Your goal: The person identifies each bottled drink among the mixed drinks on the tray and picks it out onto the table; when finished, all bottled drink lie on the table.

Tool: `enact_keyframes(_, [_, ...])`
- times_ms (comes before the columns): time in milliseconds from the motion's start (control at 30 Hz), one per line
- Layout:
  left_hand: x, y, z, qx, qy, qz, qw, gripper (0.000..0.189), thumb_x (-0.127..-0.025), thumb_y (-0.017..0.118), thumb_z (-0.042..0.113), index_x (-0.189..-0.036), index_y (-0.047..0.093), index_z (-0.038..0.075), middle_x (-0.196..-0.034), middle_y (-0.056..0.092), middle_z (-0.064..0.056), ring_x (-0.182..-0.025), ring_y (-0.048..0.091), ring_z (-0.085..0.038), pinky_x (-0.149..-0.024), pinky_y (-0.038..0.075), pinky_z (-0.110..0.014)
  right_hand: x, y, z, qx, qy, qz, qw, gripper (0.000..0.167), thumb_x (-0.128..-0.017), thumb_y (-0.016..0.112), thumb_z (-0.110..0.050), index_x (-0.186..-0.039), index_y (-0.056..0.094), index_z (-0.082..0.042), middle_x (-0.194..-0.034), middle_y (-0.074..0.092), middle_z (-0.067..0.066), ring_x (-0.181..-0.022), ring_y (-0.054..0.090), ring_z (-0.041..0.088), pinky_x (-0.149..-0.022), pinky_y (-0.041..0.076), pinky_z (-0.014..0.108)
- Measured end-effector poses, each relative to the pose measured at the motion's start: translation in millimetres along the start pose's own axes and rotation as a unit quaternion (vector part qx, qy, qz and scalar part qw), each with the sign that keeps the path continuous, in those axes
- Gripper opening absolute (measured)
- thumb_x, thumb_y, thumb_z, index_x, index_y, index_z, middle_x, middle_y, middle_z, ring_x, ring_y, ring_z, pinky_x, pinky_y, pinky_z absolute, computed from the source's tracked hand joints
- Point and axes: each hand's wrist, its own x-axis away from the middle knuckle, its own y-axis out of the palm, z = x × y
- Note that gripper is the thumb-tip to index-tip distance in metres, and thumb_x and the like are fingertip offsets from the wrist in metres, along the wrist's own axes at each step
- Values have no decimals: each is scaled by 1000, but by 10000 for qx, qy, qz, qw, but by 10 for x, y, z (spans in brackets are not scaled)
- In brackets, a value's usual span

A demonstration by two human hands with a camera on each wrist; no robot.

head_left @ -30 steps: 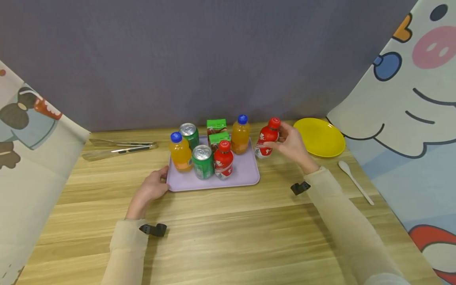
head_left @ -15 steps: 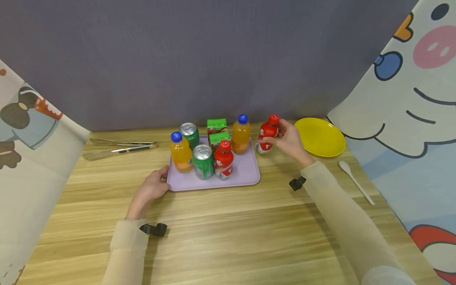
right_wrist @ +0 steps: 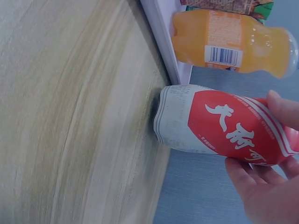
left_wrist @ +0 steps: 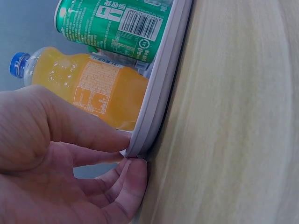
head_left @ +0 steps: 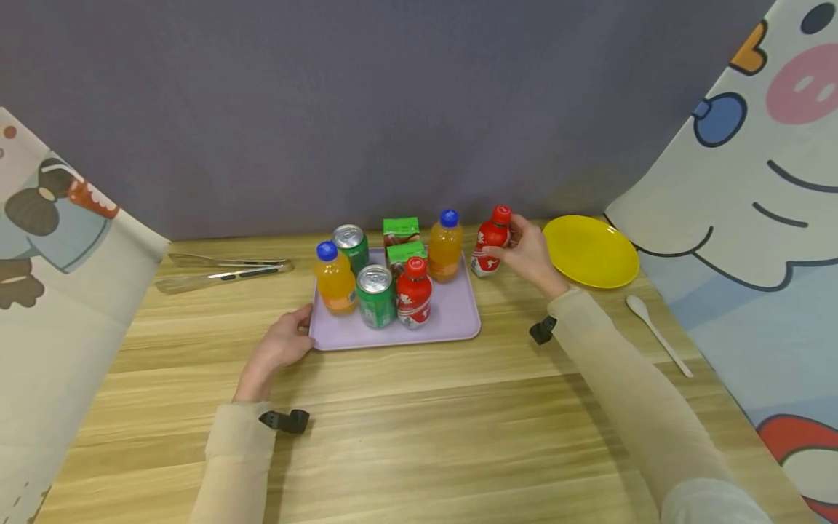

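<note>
My right hand [head_left: 530,253] grips a red and white bottle [head_left: 491,244] with a red cap, just off the right edge of the lilac tray [head_left: 452,327]. In the right wrist view, thumb and fingers wrap the upper part of this bottle [right_wrist: 224,123], and its base is close to the tabletop. My left hand [head_left: 284,340] pinches the tray's near left corner, with the thumb [left_wrist: 88,123] over the rim. On the tray stand two orange juice bottles [head_left: 335,284] with blue caps, two green cans [head_left: 376,302], two green-topped cartons [head_left: 401,231] and a second red bottle [head_left: 414,295].
Metal tongs [head_left: 225,275] lie at the left of the wooden table [head_left: 419,437]. A yellow plate [head_left: 589,251] is right of my right hand, with a white spoon [head_left: 657,335] in front of it. A grey wall [head_left: 393,109] rises behind the table.
My right hand has carried the red bottle a little toward the back wall, along the tray's right side. The left hand and the tray have stayed in place.
</note>
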Motion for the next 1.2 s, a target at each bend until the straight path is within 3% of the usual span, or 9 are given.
enact_keyframes(600, [-12, -6, -7, -75, -96, -20, 9999, 75, -77, 56, -8, -144, 23, -12, -125, 50, -30, -109, 49, -37, -92, 41, -48, -90, 37, 58, 25, -30, -116, 9999, 61, -75, 79, -4, -128, 51, 4, -121, 59, 19, -99, 60, 31, -86, 49, 41])
enact_keyframes(1200, [-5, 1, 2, 22, -86, -16, 10000, 75, -77, 56, -10, -144, 22, -13, -125, 49, -32, -109, 52, -38, -88, 46, -45, -92, -18, 68, -166, 251, -216, 9993, 68, -74, 81, -6, -133, 49, 3, -124, 56, 19, -105, 57, 32, -90, 47, 40])
